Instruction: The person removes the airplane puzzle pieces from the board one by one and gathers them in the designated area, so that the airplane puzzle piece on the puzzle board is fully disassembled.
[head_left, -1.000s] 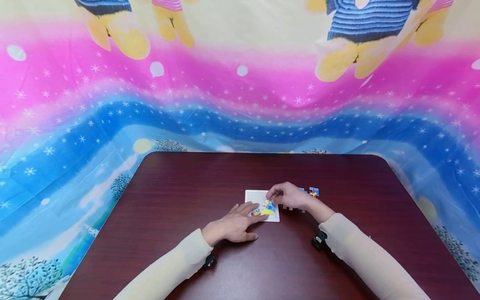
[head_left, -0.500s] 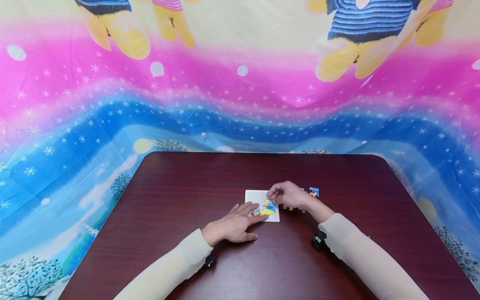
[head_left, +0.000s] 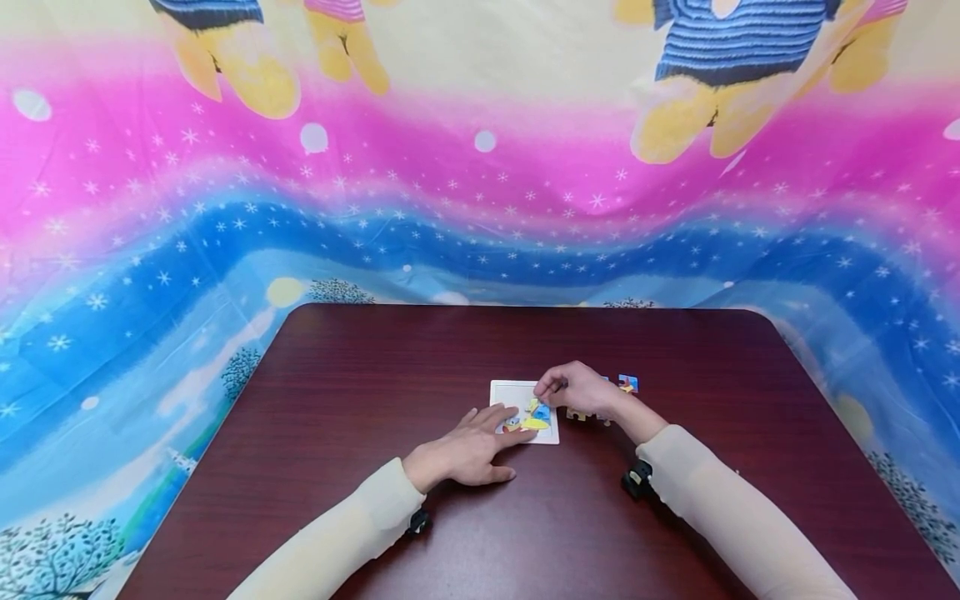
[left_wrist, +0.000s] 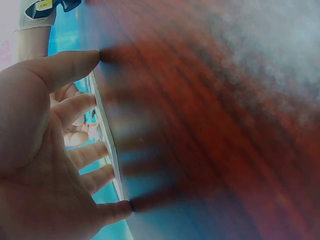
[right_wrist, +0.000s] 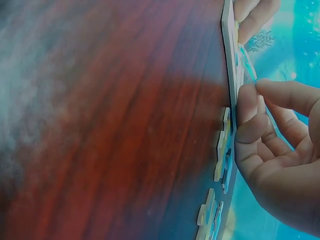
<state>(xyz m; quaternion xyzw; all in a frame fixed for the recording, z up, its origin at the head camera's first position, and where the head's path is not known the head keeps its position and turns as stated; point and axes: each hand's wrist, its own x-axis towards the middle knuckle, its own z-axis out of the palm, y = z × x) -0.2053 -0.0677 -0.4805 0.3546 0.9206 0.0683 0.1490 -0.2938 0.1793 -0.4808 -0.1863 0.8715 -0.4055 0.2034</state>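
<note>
A small white puzzle board (head_left: 513, 388) with a raised rim lies on the table, partly filled with yellow and blue pieces (head_left: 535, 423). The left hand (head_left: 474, 450) rests with spread, straight fingers across the board's lower left, its thumb on the tabletop. Over the board's right side, the right hand (head_left: 576, 392) pinches a blue puzzle piece (right_wrist: 248, 64) between thumb and index finger; the piece stands tilted against the board in the right wrist view. The right hand's other fingers are curled. Part of the held piece is hidden behind the fingertips.
Several loose puzzle pieces (right_wrist: 220, 155) lie on the table right of the board, partly under the right hand. One blue piece with red (head_left: 628, 383) sits farthest right. The dark red table (head_left: 390, 358) ends at a patterned curtain (head_left: 480, 192).
The right hand has shifted very slightly at the board's right side, still pinching the piece. The left hand and the board have stayed in place.
</note>
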